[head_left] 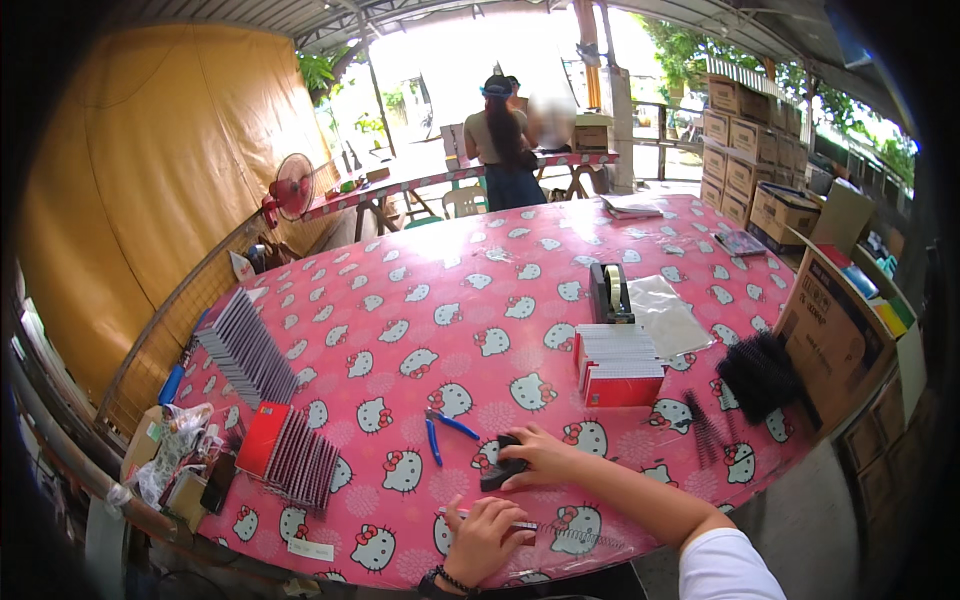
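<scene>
My left hand [480,535], with a dark band and beads at the wrist, is closed over a small notebook [520,525] near the front edge of the table; most of the notebook is hidden under the fingers. A thin wire coil [590,536] sticks out from it to the right. Just beyond, my right hand [545,457] grips a small black object [492,477], whose kind I cannot make out. A pair of blue-handled pliers [435,437] lies with its handles apart, left of the right hand.
Stacked spiral notebooks [300,458] stand at left, with a taller stack [245,345] behind. Right are red-and-white notebooks [617,370], a tape dispenser [610,292], plastic sheets [668,315], black coils [758,375] and a cardboard box [835,320]. A person [495,145] stands at a far table.
</scene>
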Demonstrator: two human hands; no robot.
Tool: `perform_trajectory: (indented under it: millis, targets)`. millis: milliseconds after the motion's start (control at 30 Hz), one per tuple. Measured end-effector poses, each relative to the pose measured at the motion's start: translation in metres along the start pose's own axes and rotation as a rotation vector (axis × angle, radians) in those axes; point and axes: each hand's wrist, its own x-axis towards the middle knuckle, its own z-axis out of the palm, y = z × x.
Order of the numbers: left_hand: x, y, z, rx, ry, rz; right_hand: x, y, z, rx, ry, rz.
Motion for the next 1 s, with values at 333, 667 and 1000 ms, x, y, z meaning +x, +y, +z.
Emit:
perform_trajectory:
  millis: [333,667,1000]
  targets:
    - [-0.017,-0.022,0.006,0.025,0.106,-0.047,-0.096,-0.05,-0.017,0.725,-0.041,0.243]
    - [-0.01,-0.022,0.002,-0.055,0.123,-0.1,-0.094,-0.045,-0.007,1.259,0.003,0.064]
    - [-0.015,-0.019,0.0,0.04,0.225,-0.141,-0.07,-0.055,-0.021,0.606,-0.026,0.209]
